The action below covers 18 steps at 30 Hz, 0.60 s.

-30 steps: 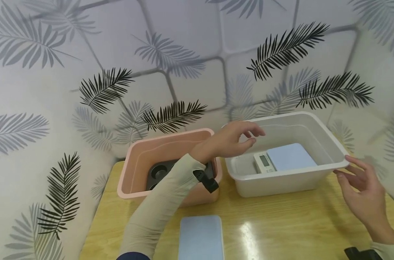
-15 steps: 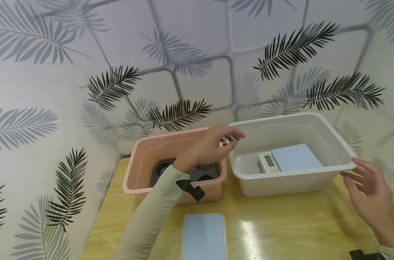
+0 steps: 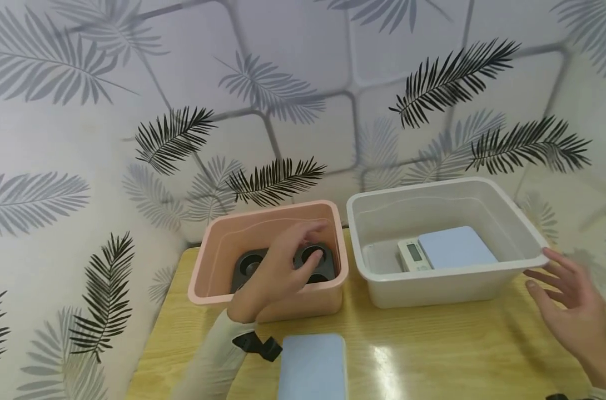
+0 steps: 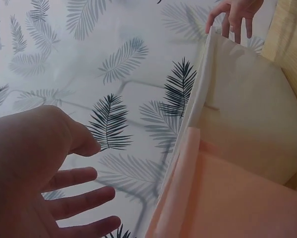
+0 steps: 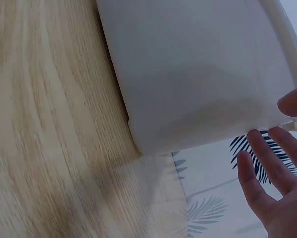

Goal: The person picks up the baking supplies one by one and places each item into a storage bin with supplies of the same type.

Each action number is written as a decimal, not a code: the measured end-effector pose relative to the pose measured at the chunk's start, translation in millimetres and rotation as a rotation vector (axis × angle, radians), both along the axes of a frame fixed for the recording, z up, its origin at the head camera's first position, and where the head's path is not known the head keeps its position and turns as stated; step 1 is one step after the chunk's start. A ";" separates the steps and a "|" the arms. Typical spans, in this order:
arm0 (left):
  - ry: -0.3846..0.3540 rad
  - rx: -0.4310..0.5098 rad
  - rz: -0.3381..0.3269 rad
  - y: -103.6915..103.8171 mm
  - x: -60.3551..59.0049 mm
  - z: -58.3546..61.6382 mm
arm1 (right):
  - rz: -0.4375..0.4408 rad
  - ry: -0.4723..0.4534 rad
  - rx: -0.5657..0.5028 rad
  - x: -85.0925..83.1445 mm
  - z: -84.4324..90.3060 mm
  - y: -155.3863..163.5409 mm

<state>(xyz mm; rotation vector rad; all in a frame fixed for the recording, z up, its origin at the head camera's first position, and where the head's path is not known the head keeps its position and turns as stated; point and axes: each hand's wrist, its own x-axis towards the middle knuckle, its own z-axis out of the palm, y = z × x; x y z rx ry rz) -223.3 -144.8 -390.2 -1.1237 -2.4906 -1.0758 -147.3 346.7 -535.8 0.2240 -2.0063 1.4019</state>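
My left hand (image 3: 275,272) hovers over the front of the pink plastic bin (image 3: 218,258), fingers loosely bent and nothing in them. Inside that bin lies a dark muffin tin (image 3: 331,256), partly covered by the hand. With its fingertips my right hand (image 3: 575,314) touches the front right corner of the white bin (image 3: 433,291), just under the rim. The right wrist view shows these relaxed fingers (image 5: 270,163) against the bin's outer wall. A digital kitchen scale (image 3: 455,248) with a light-blue top and small display rests in the white bin.
A flat light-blue slab (image 3: 313,364) with rounded corners lies on the wooden table (image 3: 408,344) in front of the pink bin, cut off by the view's lower edge. Behind both bins rises a wall with a leaf pattern (image 3: 278,180).
My left hand has moved from the white bin's left side leftward and toward me, over the pink bin. The right hand stays at the white bin's corner.
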 end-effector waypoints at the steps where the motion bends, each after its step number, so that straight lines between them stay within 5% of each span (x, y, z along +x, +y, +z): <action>1: 0.012 0.005 0.022 -3.5 5.5 -2.7 | 0.005 0.006 0.001 -0.5 0.2 -0.1; 4: 0.064 0.021 0.068 -11.9 21.0 -11.2 | 0.024 0.021 0.002 -1.2 1.1 -1.4; 12: 0.340 0.079 0.169 -21.1 71.6 -44.6 | 0.075 0.054 -0.039 -2.9 -3.7 -5.6; 18: 0.359 0.138 0.193 -13.0 98.2 -67.3 | 0.102 0.103 0.020 -6.0 -3.8 2.3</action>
